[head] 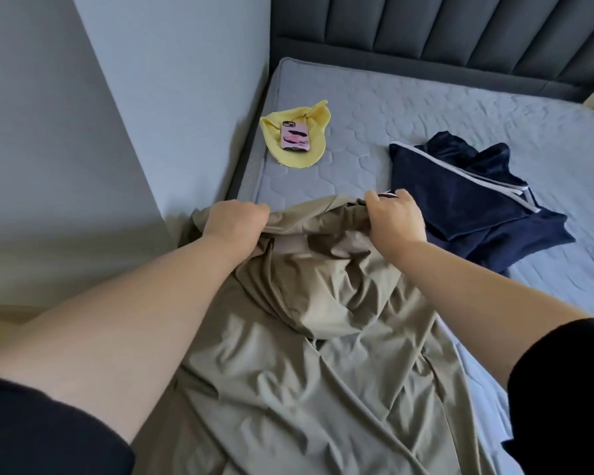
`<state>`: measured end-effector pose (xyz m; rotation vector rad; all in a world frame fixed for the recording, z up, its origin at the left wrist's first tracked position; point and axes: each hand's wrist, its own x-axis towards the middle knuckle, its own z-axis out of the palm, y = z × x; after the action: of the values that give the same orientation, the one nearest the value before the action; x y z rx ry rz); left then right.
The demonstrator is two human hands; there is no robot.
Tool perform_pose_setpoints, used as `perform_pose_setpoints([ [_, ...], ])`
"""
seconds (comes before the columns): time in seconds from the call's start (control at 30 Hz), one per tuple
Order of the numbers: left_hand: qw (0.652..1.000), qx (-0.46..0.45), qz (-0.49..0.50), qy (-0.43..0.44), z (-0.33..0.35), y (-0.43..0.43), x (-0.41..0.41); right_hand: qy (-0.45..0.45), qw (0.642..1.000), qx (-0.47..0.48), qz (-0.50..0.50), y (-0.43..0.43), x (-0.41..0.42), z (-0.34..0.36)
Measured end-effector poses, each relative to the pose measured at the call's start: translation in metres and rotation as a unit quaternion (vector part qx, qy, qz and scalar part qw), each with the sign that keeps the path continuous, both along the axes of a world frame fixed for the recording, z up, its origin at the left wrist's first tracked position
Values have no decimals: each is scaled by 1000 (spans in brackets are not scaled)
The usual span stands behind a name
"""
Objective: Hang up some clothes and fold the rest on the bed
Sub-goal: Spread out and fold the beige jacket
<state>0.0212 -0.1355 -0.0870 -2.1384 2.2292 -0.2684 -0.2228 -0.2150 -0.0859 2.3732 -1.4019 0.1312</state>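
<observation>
The left hand (235,217) is closed on the far edge of the khaki garment (306,354), its fingers curled over the bunched cloth. The right hand (396,217) grips the same edge, fingers tucked into the fabric. The hands are apart, with a stretch of the edge between them. Just below that stretch shows a paler band (290,246), perhaps a waistband or facing; what kind of garment it is I cannot tell.

Holding the edge at two points looks meant to spread the cloth flat, or to lift it clear for shaking out before folding or hanging. From the hands back toward the person, the garment lies rumpled on the bed (426,108), and its side by the left hand reaches the bed's edge.

Just beyond the right hand, and running off to its outer side, lies a navy garment (467,207) with pale piping, loosely heaped and unfolded. Well beyond the left hand sits a yellow cloth (311,150) with a phone (295,135) on top, likely parked there out of the working area.

The count is two hands, three pieces of cloth and one phone. No hanger is in view. Nothing appears folded yet, so the task looks to be at an early stage.
</observation>
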Motion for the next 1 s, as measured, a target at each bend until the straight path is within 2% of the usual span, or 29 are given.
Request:
perform_pose_setpoints([
  [0.2, 1000, -5, -25, 3, 4, 69, -22, -39, 999, 25, -8, 74, -32, -6],
  [0.33, 999, 17, -41, 21, -9, 127, -42, -61, 995, 74, 32, 128, -56, -20],
  [0.47, 998, 10, 2, 67, -38, 183, -61, -72, 993, 59, 66, 183, -78, -32],
  [0.63, 993, 65, 60, 80, -66, 233, -56, -47, 994, 64, 80, 221, -90, -45],
  [0.73, 972, 148, 143, 114, -73, 240, -45, 15, 981, 190, 26, 235, -91, -67],
  [0.87, 934, 259, 159, 190, -66, 229, -41, 0, 941, 333, -53, 247, -88, -76],
  [0.93, 924, 247, 149, 249, -62, 219, -42, -10, 914, 393, -104, 238, -79, -63],
  [1.0, 907, 188, 138, 351, -59, 208, -48, -84, 907, 385, -149, 224, -67, -51],
])
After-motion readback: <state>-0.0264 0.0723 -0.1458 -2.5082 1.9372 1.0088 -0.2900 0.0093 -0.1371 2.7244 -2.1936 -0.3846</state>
